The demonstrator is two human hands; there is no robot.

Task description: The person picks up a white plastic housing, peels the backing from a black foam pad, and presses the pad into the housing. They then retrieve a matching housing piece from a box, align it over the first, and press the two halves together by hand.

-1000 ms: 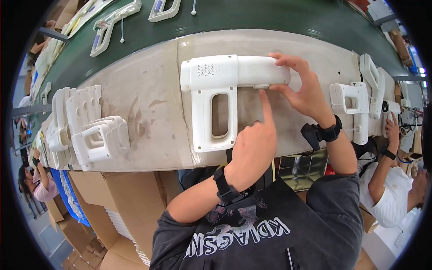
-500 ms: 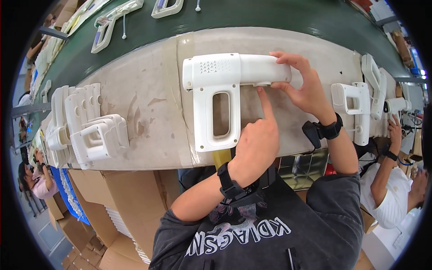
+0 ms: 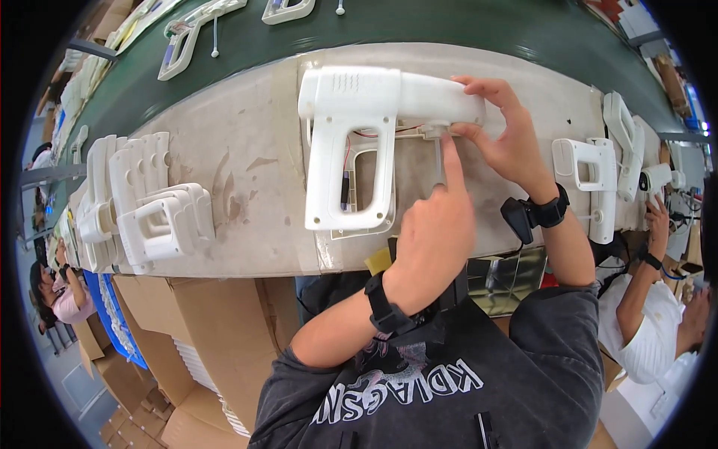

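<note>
On the bench, a white gun-shaped plastic housing (image 3: 351,168) with a looped handle lies with its two halves parted. Through the gap show a red wire and a dark cylindrical piece (image 3: 345,190). My right hand (image 3: 510,138) grips the barrel end, thumb below and fingers above. My left hand (image 3: 436,236) points with its index finger stretched up, the tip touching or close by the small round knob (image 3: 437,130) beneath the barrel; its other fingers are curled. From that knob a thin white rod (image 3: 439,161) runs down beside the finger.
White housing shells (image 3: 161,217) stand stacked at left; more housings (image 3: 587,168) lie at right. Beyond the bench runs a green conveyor belt (image 3: 419,26) carrying opened housings (image 3: 179,49). Cardboard boxes (image 3: 217,322) stand below the left edge. A co-worker in white (image 3: 642,322) works at right.
The upper half of the housing has lifted and shifted away from the lower half, exposing wire, dark piece and rod. My left hand has moved slightly right.
</note>
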